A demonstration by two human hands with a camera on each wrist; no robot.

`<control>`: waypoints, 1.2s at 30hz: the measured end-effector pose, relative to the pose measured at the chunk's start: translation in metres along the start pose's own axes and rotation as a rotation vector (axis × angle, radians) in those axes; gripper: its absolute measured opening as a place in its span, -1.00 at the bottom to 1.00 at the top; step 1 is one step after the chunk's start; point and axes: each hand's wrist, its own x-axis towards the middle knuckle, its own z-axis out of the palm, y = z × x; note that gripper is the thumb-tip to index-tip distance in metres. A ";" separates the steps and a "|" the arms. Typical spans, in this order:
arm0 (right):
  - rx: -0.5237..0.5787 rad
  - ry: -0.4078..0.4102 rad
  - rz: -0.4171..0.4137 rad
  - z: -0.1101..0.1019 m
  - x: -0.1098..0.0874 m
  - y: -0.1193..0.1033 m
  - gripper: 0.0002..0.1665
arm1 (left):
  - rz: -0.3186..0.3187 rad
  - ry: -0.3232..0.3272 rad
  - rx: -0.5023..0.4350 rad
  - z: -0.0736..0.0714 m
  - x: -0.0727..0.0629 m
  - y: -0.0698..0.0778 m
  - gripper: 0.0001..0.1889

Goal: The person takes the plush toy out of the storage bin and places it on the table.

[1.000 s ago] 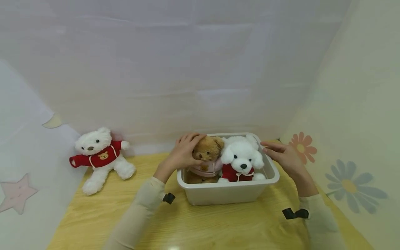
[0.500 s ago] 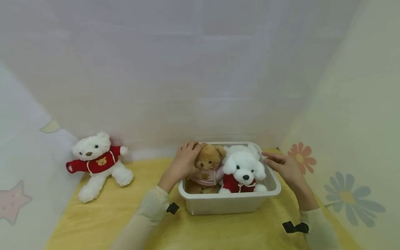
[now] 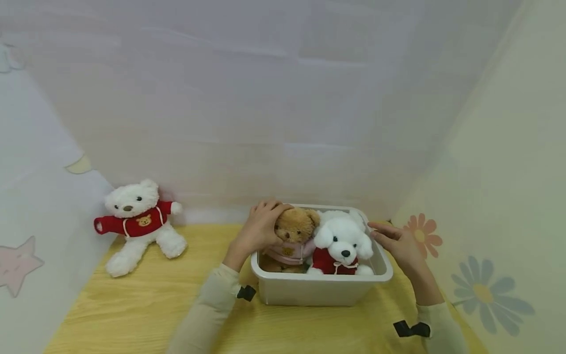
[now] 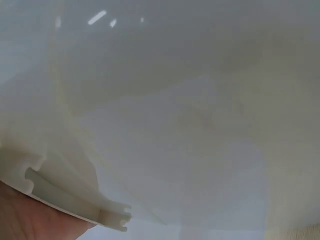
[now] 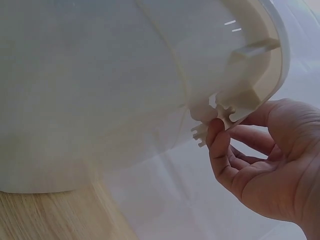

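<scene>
Over table (image 3: 132, 305), cupped bear (image 3: 298, 227) inside bin (image 3: 316, 291) with left hand (image 3: 258, 230), just pinched bin's right rim (image 5: 285, 55) with right hand (image 5: 267, 182).

Left sleeve (image 3: 203, 307), lower centre: cream, plain; small black angular attachment (image 3: 246, 293) at cuff. Right sleeve (image 3: 442, 327), lower right: matching cream; two-part black fitting (image 3: 411, 329).

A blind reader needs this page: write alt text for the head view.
A person's left grip and right grip are at opposite ends of a white bin holding a brown plush bear and a white plush dog. At left, a white plush bear in a red sweater sits on a wood-grain table.
</scene>
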 end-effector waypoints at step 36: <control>0.010 -0.006 0.036 0.006 -0.006 -0.001 -0.40 | 0.158 0.156 -0.324 0.003 -0.010 -0.008 -0.13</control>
